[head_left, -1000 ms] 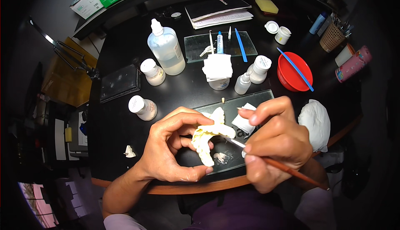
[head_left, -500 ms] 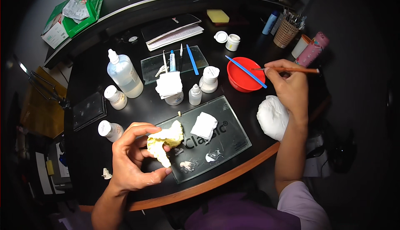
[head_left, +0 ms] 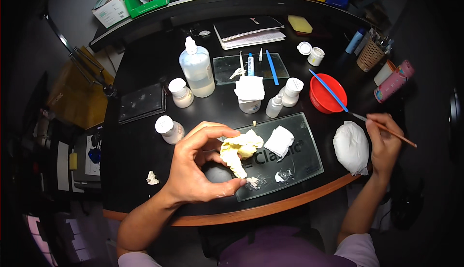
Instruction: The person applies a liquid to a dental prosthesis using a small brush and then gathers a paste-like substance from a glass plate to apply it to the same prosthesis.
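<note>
My left hand [head_left: 203, 165] holds a pale yellow, horseshoe-shaped dental cast [head_left: 234, 151] between thumb and fingers, above the near left part of a glass slab [head_left: 309, 156]. In my right hand [head_left: 384, 141] is a thin brush [head_left: 394, 132] with a brown handle, its tip pointing left toward the near rim of a red bowl [head_left: 319, 100]. Across that bowl lies a blue stick [head_left: 330, 91]. A folded white tissue [head_left: 279, 141] rests on the slab, with small smears of pale material near its front edge. Beside my right hand sits a rounded white bundle [head_left: 351, 146].
Several bottles stand behind my left hand, among them a tall squeeze bottle [head_left: 198, 73] and a small dropper bottle [head_left: 274, 106]. Farther back lie a smaller glass slab [head_left: 224, 71] and a black folder [head_left: 251, 28]. At the far right are a tool basket [head_left: 370, 57] and a pink bottle [head_left: 394, 83].
The whole view has shifted, so the table appears farther right. My right hand has drawn the brush nearer to me, its tip leaving the space over the red bowl. My left hand still holds the cast.
</note>
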`<state>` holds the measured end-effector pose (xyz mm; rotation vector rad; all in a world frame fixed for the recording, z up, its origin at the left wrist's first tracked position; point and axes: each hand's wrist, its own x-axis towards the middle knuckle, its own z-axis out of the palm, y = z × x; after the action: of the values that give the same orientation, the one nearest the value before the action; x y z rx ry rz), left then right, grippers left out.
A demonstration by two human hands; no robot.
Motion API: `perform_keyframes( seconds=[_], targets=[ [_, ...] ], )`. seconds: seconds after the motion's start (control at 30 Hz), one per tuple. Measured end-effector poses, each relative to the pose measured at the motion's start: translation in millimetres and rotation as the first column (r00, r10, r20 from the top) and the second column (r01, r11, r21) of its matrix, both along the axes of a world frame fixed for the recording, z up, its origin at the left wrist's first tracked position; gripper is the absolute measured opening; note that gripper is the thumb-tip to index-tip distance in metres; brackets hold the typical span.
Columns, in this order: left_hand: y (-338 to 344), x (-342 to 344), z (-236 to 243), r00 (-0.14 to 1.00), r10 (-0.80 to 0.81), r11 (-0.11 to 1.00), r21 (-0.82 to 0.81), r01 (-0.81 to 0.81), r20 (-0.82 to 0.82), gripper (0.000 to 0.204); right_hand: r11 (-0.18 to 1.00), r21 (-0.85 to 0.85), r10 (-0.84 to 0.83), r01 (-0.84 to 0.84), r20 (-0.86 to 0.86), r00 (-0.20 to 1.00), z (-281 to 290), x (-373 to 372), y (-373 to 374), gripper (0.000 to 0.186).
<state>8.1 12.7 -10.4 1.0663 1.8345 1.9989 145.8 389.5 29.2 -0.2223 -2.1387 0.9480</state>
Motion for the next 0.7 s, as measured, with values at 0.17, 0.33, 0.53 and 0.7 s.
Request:
perform_keyframes(
  seconds=[0.17, 0.33, 0.53, 0.7],
  targets=[
    [-3.2, 0.9, 3.3, 0.997, 0.023, 1.000, 0.000, -0.023, -0.079, 0.070, 0.998, 0.037, -0.048, 0.045, 0.078, 0.996, -20.4, 55.3, 11.6, 0.005],
    [-0.2, 4.1, 4.7, 0.999, 0.032, 0.999, 0.035, -0.032, 0.003, 0.068, 0.983, -0.156, -0.069, 0.100, 0.195, 0.978, -32.2, 73.2, 19.0, 0.005],
    [1.2, 7.8, 3.3, 0.997, 0.071, 0.997, 0.034, -0.071, 0.009, 0.067, 0.953, -0.230, 0.161, -0.199, -0.174, 0.971, 1.9, 26.7, -57.7, 0.015],
    [2.2, 10.3, 4.3, 0.996, 0.079, 0.995, 0.058, -0.082, 0.047, 0.067, 0.839, -0.093, 0.525, -0.537, -0.125, 0.842, 11.3, -16.4, -128.8, 0.018]
  ],
)
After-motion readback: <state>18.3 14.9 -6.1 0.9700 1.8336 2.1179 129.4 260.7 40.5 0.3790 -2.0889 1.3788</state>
